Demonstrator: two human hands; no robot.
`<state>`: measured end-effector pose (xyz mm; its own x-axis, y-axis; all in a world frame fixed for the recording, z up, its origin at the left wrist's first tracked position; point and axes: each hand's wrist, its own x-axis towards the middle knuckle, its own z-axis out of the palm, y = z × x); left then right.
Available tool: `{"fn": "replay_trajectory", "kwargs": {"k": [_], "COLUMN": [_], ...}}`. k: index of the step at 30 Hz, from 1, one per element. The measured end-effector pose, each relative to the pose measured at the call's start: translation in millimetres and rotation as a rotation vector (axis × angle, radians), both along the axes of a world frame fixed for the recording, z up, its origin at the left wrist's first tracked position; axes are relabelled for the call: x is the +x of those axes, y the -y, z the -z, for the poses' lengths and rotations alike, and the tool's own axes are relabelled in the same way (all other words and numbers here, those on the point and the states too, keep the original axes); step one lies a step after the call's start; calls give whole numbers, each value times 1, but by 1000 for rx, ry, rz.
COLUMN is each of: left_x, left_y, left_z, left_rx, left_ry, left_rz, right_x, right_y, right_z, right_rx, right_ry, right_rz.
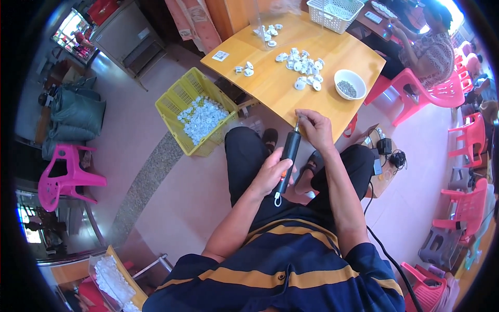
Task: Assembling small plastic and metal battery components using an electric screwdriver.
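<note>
Table ahead of the seated person. On it: scattered small parts mid-table, bowl to their right, basket at the far edge. Crate full of parts on the floor left of the table. Chair further left. Screwdriver over the lap: left hand around the body, right hand at the tip, near the table edge. More chairs on the right.

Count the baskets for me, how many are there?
2. A yellow basket full of small white parts stands on the floor left of the wooden table, and a white basket sits at the table's far edge. More may be hidden.
</note>
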<state>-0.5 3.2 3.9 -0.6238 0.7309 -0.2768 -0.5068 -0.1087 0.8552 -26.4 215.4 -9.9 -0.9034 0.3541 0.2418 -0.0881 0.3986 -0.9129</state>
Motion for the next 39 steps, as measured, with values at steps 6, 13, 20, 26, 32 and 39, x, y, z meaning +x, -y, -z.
{"fn": "replay_trajectory", "kwargs": {"k": [6,13,20,26,32,39], "left_x": [0,-5,-13,-18,-21,-22], "left_y": [1,7,18,24,27,29], "left_z": [-3,-6,-11,-12,-8,-10], "left_rx": [27,262,328,213,205,220], "left_ry": [75,296,338,322,338,332], "left_rz": [0,19,-51,-159,-223,-228], "right_x": [0,-4,-32,-94,-145,-130], "right_y": [-3,-6,-11,9,29,14], "right_z": [5,-2,1,8,10,-11], "right_rx": [-63,-511,-605,-93,18,-49], "right_ry": [13,78,31,114,35,23], "right_rz": [-8,-120,-50,71,10,-66]}}
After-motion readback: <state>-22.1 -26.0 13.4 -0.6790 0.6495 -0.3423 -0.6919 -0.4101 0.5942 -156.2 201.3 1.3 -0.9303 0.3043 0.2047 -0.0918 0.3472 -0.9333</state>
